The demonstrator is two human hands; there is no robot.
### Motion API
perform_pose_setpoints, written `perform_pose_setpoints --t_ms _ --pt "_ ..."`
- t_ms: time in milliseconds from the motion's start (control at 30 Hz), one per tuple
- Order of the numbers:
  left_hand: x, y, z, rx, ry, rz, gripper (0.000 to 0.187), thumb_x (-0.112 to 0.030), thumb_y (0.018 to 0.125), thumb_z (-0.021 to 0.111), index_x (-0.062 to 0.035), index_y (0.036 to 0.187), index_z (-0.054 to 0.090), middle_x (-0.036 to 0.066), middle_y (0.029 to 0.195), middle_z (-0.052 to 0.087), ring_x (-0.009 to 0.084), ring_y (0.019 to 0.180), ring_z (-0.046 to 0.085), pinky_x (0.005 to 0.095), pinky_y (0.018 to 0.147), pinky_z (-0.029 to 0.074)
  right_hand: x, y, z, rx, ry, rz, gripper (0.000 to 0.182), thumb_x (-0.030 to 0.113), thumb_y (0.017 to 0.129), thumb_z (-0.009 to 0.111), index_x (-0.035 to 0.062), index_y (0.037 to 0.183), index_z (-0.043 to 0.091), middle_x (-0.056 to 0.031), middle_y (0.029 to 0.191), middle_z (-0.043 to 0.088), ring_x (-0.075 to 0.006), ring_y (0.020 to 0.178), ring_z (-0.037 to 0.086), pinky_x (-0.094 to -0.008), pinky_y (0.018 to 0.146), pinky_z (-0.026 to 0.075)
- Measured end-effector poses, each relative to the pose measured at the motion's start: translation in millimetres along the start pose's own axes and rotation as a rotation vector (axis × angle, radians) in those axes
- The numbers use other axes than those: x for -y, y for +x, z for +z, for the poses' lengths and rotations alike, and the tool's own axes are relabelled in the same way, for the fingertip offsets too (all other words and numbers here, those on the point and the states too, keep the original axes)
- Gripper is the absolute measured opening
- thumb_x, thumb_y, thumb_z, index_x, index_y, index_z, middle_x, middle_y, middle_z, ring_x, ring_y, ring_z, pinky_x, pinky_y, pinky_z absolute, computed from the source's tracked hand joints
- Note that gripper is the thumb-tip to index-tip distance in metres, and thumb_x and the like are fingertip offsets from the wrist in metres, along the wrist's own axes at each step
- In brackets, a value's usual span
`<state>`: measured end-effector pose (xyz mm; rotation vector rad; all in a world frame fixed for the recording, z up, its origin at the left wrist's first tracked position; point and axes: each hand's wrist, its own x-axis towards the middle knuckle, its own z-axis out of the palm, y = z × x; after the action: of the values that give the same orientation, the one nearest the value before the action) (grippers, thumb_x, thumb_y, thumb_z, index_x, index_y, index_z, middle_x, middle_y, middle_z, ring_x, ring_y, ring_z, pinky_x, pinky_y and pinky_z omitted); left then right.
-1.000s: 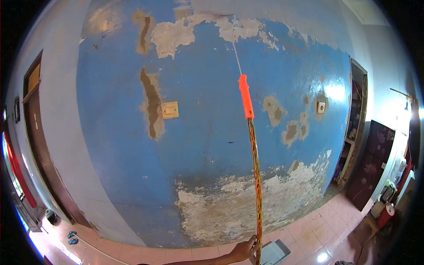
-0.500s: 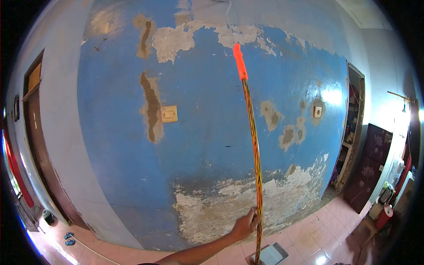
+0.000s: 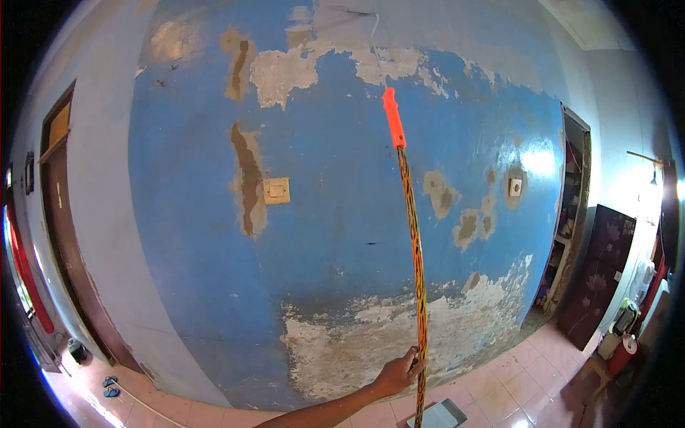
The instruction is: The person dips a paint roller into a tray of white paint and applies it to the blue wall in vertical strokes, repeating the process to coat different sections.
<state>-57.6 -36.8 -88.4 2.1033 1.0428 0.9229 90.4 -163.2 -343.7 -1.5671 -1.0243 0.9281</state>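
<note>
From the lower middle of the head view my left hand (image 3: 397, 375) reaches forward, its fingers closed around a long pole (image 3: 414, 250) with a yellow, orange and black streaked pattern. The pole stands nearly upright in front of the wall. An orange handle (image 3: 394, 120) caps its upper end, and a thin pale bent rod (image 3: 375, 32) continues upward from it, like the frame of a paint roller. The roller head at the top is hard to make out against the grey paint. My right hand is out of view. Below my left hand, a grey paint tray (image 3: 448, 414) lies on the floor.
The blue wall (image 3: 335, 214) has peeled and patched areas, a light switch (image 3: 277, 190) and a socket (image 3: 514, 187). A brown door (image 3: 68, 214) is at left, with blue sandals (image 3: 110, 386) nearby. A doorway, dark floral cabinet (image 3: 596, 278) and red container (image 3: 623, 354) are at right.
The pole and its orange handle have come down a little against the wall. My left hand stays around the pole. The view has shifted slightly.
</note>
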Motion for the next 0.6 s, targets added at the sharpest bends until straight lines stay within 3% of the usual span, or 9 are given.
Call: perform_pose_setpoints --t_ms 67,133,233,300,367,467,600 --pt "-1.8 0.5 -1.3 0.054 -0.014 -0.042 0.058 -0.045 0.096 0.045 0.0011 0.131 0.037 0.016 0.081 0.065 0.0305 0.065 0.063 0.0409 0.056 0.047 3.8 2.6 6.0 -0.060 -0.019 0.014 0.054 0.043 0.089 0.061 -0.0060 0.067 0.061 -0.0135 0.048 0.049 -0.0229 0.041 0.051 -0.0421 0.040 0.037" --pt "-8.2 15.8 -10.1 -0.053 0.027 0.031 0.058 -0.043 0.096 0.046 0.0023 0.132 0.037 0.016 0.080 0.065 0.0302 0.064 0.063 0.0406 0.055 0.046 7.2 12.1 9.0 -0.120 -0.040 0.027 0.055 0.044 0.089 0.061 -0.0056 0.063 0.059 -0.0140 0.047 0.049 -0.0227 0.040 0.050 -0.0417 0.039 0.036" --pt "-35.0 38.6 -37.0 -0.100 0.014 0.061 0.059 -0.040 0.096 0.048 0.0037 0.134 0.035 0.012 0.072 0.062 0.0251 0.059 0.059 0.0365 0.054 0.046 24.6 40.3 9.0 -0.170 -0.336 -0.454 0.054 0.042 0.089 0.062 -0.0030 0.060 0.053 -0.0143 0.047 0.048 -0.0255 0.039 0.046 -0.0426 0.040 0.034" --pt "-48.1 49.1 -50.8 -0.132 -0.027 0.088 0.059 -0.039 0.096 0.048 0.0036 0.134 0.035 0.010 0.070 0.060 0.0230 0.058 0.058 0.0353 0.054 0.046 63.0 39.7 10.0 -0.177 -0.319 -0.396 0.054 0.042 0.088 0.063 -0.0025 0.059 0.052 -0.0144 0.047 0.047 -0.0265 0.040 0.046 -0.0430 0.041 0.034" --pt "-55.2 53.6 -60.8 -0.116 -0.086 0.094 0.057 -0.034 0.096 0.053 0.0026 0.134 0.033 0.009 0.078 0.061 0.0160 0.064 0.057 0.0327 0.060 0.047 71.7 41.4 11.2 -0.181 -0.302 -0.341 0.054 0.041 0.088 0.063 -0.0021 0.058 0.051 -0.0145 0.046 0.046 -0.0275 0.041 0.046 -0.0434 0.041 0.034" --pt "-45.5 47.4 -55.5 -0.148 -0.145 0.121 0.058 -0.031 0.093 0.058 0.0024 0.133 0.033 0.010 0.084 0.062 0.0178 0.073 0.059 0.0339 0.065 0.048 43.5 45.9 15.0 -0.146 -0.192 -0.421 0.054 0.042 0.088 0.063 -0.0027 0.060 0.053 -0.0154 0.047 0.047 -0.0276 0.043 0.045 -0.0431 0.043 0.035" --pt "-19.4 34.1 -42.2 -0.094 -0.108 0.124 0.060 -0.030 0.090 0.061 0.0030 0.131 0.033 0.012 0.091 0.062 0.0199 0.081 0.060 0.0352 0.071 0.049 -32.3 35.0 9.5 -0.129 -0.309 -0.284 0.050 0.042 0.088 0.063 -0.0033 0.067 0.057 -0.0125 0.046 0.045 -0.0244 0.043 0.047 -0.0412 0.044 0.038"
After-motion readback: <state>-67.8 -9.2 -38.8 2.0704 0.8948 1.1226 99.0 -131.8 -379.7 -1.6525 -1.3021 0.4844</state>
